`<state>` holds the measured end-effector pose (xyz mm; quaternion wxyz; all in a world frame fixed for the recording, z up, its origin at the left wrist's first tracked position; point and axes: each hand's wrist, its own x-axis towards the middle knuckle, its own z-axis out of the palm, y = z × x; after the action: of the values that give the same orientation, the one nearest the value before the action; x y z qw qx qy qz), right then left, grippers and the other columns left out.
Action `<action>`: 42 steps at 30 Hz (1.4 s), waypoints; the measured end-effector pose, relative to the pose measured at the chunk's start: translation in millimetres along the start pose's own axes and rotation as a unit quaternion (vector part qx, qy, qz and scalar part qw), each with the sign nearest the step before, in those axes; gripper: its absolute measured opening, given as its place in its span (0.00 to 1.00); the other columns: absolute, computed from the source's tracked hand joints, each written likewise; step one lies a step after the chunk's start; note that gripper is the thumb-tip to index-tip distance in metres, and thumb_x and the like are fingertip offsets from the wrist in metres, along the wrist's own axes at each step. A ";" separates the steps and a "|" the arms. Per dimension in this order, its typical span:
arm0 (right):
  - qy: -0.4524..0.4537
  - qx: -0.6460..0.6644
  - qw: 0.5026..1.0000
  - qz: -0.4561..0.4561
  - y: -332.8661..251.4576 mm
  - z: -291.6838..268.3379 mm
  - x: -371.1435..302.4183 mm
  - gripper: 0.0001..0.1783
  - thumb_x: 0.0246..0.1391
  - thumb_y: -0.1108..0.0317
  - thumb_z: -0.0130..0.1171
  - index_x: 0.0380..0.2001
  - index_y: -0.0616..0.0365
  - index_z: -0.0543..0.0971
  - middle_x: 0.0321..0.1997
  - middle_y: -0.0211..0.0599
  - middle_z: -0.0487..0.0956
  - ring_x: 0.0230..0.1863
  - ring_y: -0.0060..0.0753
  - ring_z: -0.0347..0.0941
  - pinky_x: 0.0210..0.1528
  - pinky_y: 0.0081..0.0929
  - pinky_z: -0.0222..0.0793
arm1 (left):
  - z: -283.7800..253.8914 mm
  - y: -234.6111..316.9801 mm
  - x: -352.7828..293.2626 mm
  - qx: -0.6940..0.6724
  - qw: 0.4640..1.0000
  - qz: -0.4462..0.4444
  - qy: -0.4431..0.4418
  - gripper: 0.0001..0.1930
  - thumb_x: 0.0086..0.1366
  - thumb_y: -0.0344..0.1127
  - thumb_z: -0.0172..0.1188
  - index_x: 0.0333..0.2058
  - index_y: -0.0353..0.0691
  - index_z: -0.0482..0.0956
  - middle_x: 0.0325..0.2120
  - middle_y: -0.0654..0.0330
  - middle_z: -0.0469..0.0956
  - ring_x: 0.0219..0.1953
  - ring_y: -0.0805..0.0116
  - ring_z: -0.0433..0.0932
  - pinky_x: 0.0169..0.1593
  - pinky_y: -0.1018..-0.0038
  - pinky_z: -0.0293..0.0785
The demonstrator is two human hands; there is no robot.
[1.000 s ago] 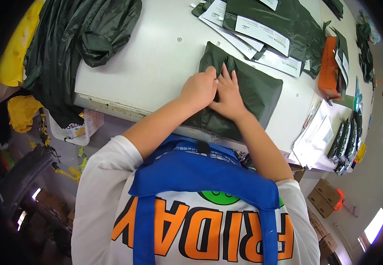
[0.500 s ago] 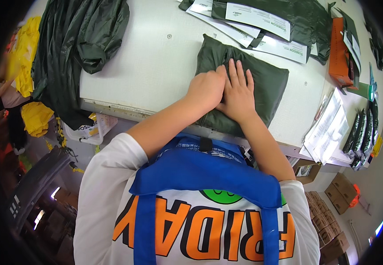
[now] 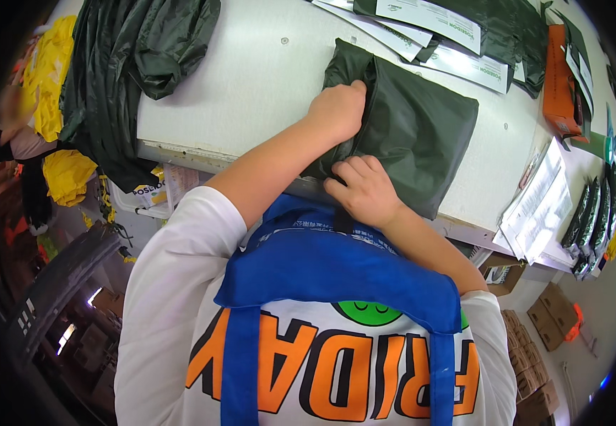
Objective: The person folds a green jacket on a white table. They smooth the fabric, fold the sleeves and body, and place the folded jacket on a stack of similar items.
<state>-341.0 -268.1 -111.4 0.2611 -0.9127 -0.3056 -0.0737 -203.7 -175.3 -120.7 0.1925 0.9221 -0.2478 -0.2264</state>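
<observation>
A dark green, shiny fabric bundle [image 3: 425,128], folded into a flat rectangle, lies at the table's near edge. A loose flap or seam runs along its left side. My left hand [image 3: 338,112] is closed on this flap, toward the far left part, with the thumb pressed at the fold. At the near end of the same fold, my right hand [image 3: 366,188] has its fingers curled and pinched on the fabric. The undersides of both grips are hidden.
Loose dark green fabric [image 3: 120,78] hangs over the table's left edge. Dark packages with white cards [image 3: 432,21] lie at the back. At right are an orange box [image 3: 558,82], papers [image 3: 539,202] and several black packets [image 3: 592,220]. A white basket [image 3: 144,206] sits below the left edge.
My right hand has left its flat spread on the bundle's middle and come toward the near edge, fingers now curled. My left hand has moved slightly away from me, exposing the fold.
</observation>
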 end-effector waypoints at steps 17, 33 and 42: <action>0.048 0.189 0.974 0.115 10.8 -19.4 27.5 0.09 0.43 0.73 0.62 0.30 0.57 0.74 0.34 0.38 0.75 0.41 0.45 0.71 0.44 0.40 0.65 | 7.6 -66.9 -56.1 -0.467 0.872 -0.122 0.084 0.27 0.63 0.46 0.57 0.56 0.40 0.65 0.43 0.51 0.73 0.44 0.61 0.73 0.47 0.68 0.71; 0.088 -0.170 0.914 0.357 79.5 1.3 1.9 0.32 0.58 0.59 0.49 0.66 0.43 0.57 0.67 0.27 0.60 0.70 0.40 0.48 0.69 0.55 0.28 | 2.4 5.4 -37.8 -0.637 0.764 -0.031 -0.098 0.39 0.63 0.36 0.58 0.66 0.43 0.45 0.59 0.52 0.61 0.58 0.61 0.65 0.57 0.67 0.67; 0.202 -0.024 0.917 0.344 87.2 -6.3 -0.5 0.35 0.52 0.65 0.56 0.64 0.53 0.58 0.64 0.37 0.64 0.67 0.42 0.53 0.70 0.48 0.35 | -0.5 22.3 -27.5 -0.231 0.968 -0.101 0.001 0.37 0.59 0.36 0.60 0.63 0.39 0.51 0.47 0.41 0.74 0.51 0.45 0.73 0.54 0.63 0.68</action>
<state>-289.2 -330.7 -143.8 0.3048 -0.9330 0.0882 -0.1697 -232.9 -178.1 -101.0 0.3764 0.8733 -0.0945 -0.2945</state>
